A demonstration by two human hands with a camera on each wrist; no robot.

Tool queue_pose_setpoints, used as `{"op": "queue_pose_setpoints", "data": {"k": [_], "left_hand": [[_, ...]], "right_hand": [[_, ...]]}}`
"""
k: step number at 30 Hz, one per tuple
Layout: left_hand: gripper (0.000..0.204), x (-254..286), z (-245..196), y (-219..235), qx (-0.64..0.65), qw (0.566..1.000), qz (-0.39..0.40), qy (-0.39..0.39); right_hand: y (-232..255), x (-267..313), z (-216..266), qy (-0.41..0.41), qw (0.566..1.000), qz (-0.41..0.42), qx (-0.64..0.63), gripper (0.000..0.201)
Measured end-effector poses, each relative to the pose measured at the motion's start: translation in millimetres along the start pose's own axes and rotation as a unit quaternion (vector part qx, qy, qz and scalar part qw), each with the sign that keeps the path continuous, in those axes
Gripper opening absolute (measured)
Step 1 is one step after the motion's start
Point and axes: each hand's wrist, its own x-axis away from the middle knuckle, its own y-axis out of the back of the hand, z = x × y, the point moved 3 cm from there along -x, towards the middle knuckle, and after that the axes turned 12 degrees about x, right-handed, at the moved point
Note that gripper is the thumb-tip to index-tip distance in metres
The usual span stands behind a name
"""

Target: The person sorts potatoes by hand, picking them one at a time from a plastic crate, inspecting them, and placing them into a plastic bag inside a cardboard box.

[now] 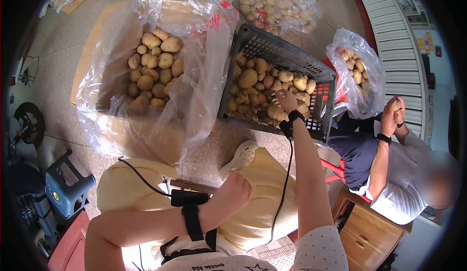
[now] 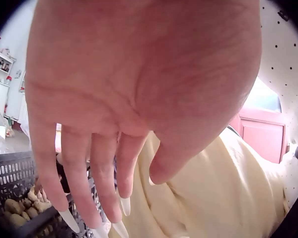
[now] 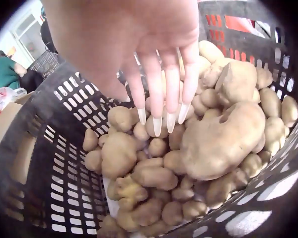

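Right hand [image 1: 288,102] above potatoes [image 3: 156,176] inside the crate [image 1: 287,56]
Its fingers hang straight and slightly apart, gripping nothing; the left hand [image 1: 233,191], empty, fingers loose, is outside the crate's near side. The potatoes look firm and likely to roll; the big potato [image 3: 223,144], probably heaviest, wants a wide grip round its middle.

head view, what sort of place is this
Probably a room in a home or small shop where produce is handled: round tan potatoes lie in a black perforated plastic crate and a plastic-lined brown cardboard box, with a brown wooden drawer cabinet nearby.
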Motion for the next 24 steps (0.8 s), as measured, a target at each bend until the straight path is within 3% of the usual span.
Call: {"op": "queue_pose_setpoints", "data": {"k": [2,4,5,12,15,17,18,20,24], "left_hand": [[0.019,-5,5,9,-0.016,1.000,-0.001,0.014],[0.020,-7,9,13,-0.008,1.000,-0.007,0.025],[0.020,-7,11,15,-0.001,0.999,-0.014,0.035],[0.022,-7,14,18,-0.018,0.999,0.019,0.042],[0.024,-6,11,13,-0.008,0.998,0.036,0.049],[0.026,-6,12,13,0.008,0.996,0.073,0.057],[0.026,-6,13,15,0.008,0.995,0.075,0.058],[0.027,-6,17,20,0.014,0.996,0.064,0.064],[0.027,-9,22,23,-0.009,0.995,0.060,0.075]], "right_hand": [[4,8,30,-0.013,1.000,0.023,0.010,0.033],[-1,1,42,0.060,0.989,-0.023,0.131,0.034],[-7,-5,45,0.031,0.993,0.019,0.115,0.034],[-31,-22,57,0.041,0.977,0.079,0.194,0.031],[-51,-33,49,0.113,0.959,0.079,0.246,0.040],[-62,-33,47,0.038,0.946,0.087,0.311,0.033],[-67,-30,51,0.039,0.946,0.089,0.310,0.033],[-77,-25,57,0.026,0.902,0.126,0.413,0.028],[-110,-37,43,0.018,0.883,0.071,0.464,0.024]]}}
